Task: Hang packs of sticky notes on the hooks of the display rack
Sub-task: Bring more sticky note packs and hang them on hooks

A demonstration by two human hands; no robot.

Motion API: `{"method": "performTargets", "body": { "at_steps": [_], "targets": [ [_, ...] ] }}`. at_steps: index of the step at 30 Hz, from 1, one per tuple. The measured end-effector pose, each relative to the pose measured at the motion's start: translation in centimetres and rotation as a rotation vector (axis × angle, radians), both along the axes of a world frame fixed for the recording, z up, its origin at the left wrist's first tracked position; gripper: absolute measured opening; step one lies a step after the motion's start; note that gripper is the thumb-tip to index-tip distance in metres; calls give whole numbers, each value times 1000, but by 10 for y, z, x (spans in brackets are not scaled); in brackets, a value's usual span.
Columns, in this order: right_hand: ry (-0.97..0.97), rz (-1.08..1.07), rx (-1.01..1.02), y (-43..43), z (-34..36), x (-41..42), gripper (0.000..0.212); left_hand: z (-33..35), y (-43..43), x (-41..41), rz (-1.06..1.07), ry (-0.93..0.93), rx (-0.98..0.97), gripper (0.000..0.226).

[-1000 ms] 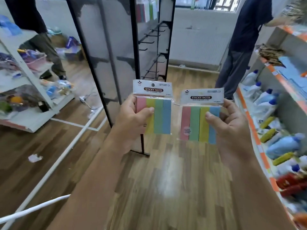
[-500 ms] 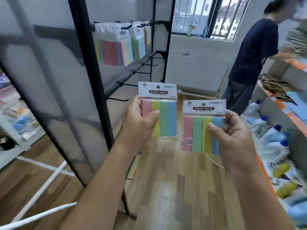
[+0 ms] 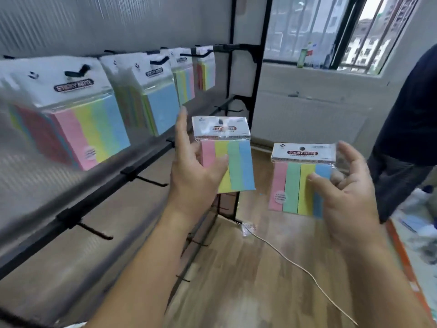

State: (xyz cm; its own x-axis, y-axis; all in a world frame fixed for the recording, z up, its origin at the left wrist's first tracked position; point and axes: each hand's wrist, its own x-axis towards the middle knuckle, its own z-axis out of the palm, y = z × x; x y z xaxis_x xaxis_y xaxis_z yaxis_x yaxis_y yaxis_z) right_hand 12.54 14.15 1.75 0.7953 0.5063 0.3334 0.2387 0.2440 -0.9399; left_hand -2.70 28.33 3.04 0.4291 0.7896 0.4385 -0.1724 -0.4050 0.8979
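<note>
Black empty hooks [image 3: 151, 181] jut from the rack [image 3: 94, 195], just left of and slightly below the left hand [image 3: 196, 176]. This hand is nearer the rack, and its thumb and back fingers pinch a pack [image 3: 233, 159] upright with the hang-hole on top. Farther right of the rack, the right hand [image 3: 347, 192] pinches a second pack [image 3: 295, 183] the same way, with a white header over four pastel strips.

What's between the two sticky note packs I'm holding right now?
Nothing, in the head view: the gap between the left pack and the right pack is bare, with only wooden floor showing behind it.
</note>
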Motion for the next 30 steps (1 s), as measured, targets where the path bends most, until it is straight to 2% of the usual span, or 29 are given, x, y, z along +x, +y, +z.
{"method": "performTargets", "body": {
  "at_steps": [2, 5, 8, 12, 16, 21, 27, 30],
  "targets": [
    [-24, 57, -9, 25, 3, 43, 55, 3, 18, 32, 51, 13, 57, 81],
    [-121, 163, -79, 69, 14, 100, 48, 15, 44, 76, 184, 40, 117, 55],
    [-114, 314, -90, 114, 28, 139, 45, 28, 71, 106, 301, 72, 139, 47],
    [-176, 497, -62, 168, 46, 177, 52, 44, 106, 135, 432, 103, 205, 49],
    [-230, 591, 9, 225, 57, 201, 40, 47, 131, 153, 539, 120, 307, 56],
    [-282, 711, 136, 287, 72, 216, 38, 48, 159, 160, 745, 159, 375, 59],
    [-209, 802, 241, 340, 76, 229, 46, 46, 163, 170, 941, 240, 410, 61],
    [-143, 853, 278, 359, 76, 238, 50, 45, 159, 176, 1012, 305, 353, 62]
  ]
}}
